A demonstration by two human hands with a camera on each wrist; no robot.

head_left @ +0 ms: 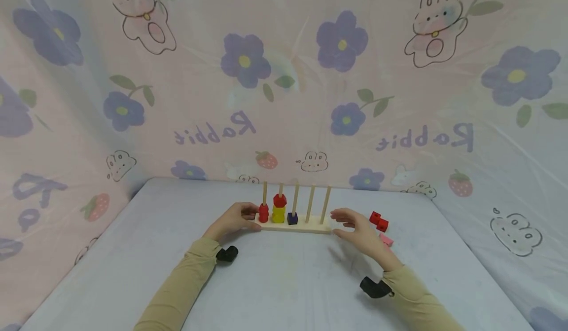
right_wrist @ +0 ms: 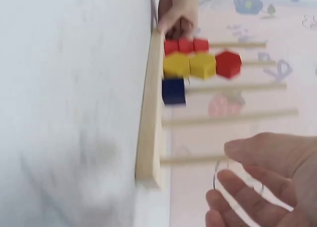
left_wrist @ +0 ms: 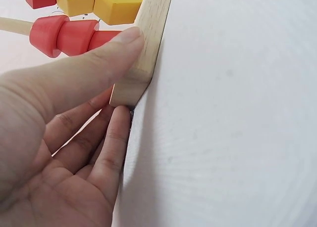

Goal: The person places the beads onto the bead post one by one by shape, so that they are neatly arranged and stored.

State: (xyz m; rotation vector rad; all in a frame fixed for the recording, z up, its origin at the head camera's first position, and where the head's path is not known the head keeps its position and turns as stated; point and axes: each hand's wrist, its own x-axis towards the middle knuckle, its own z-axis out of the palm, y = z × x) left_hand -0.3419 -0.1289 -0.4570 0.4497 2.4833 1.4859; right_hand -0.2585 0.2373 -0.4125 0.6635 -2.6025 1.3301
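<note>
A wooden peg board (head_left: pixel 295 227) with several upright pegs stands on the table. My left hand (head_left: pixel 234 218) holds its left end, the thumb (left_wrist: pixel 130 36) on the base and the fingertips at the end face. Red beads (left_wrist: pixel 64 36) sit on the leftmost peg. The second peg carries yellow blocks (right_wrist: pixel 190 65) with a red block (right_wrist: pixel 228 64) topmost, and a dark blue block (right_wrist: pixel 174 91) is at the foot of the third. The two rightmost pegs are bare. My right hand (right_wrist: pixel 270 180) hovers beside the rightmost peg, fingers loosely spread and holding nothing.
Two red blocks (head_left: pixel 378 221) and a pink piece (head_left: pixel 386 240) lie on the white tabletop (head_left: pixel 275 281) to the right, near my right hand. A curtain (head_left: pixel 284 89) printed with rabbits and flowers hangs behind the table.
</note>
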